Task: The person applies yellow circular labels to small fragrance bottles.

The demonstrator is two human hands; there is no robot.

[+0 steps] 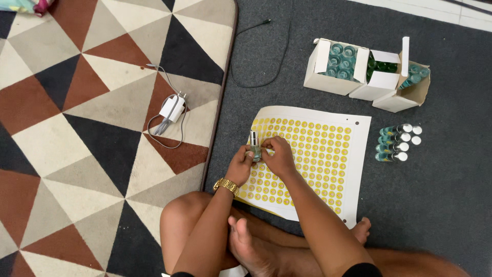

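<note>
Fingers (pixel 249 154) of the left hand (pixel 240 165) are closed around a small glass bottle (pixel 254 147) with a silver cap, holding it upright over the near-left part of the sticker sheet (pixel 318 154). Just to its right, the right hand (pixel 279 156) has its fingers pinched together against the bottle's side at about three o'clock; whether a sticker sits under them I cannot tell from where I stand.

Starting at the far left, a patterned rug (pixel 92 128) of brown, cream and dark triangles covers the floor, with a white charger (pixel 172 109) and its coiled cable lying on it at roughly ten o'clock from the hands. A gold watch (pixel 226 185) sits on the left wrist. The sheet of yellow round stickers lies on the grey carpet (pixel 435 195) under both hands. At one o'clock stand three open white boxes (pixel 359 72) packed with bottles, and at three o'clock a cluster of capped bottles (pixel 397 142) lies on its side, well apart from the sheet.

The bottle is held in mid-air by one hand only, so a slip of that grip would likely drop it onto the sheet. A sticker pressed on with the bottle tilted could go on crooked or creased.
</note>
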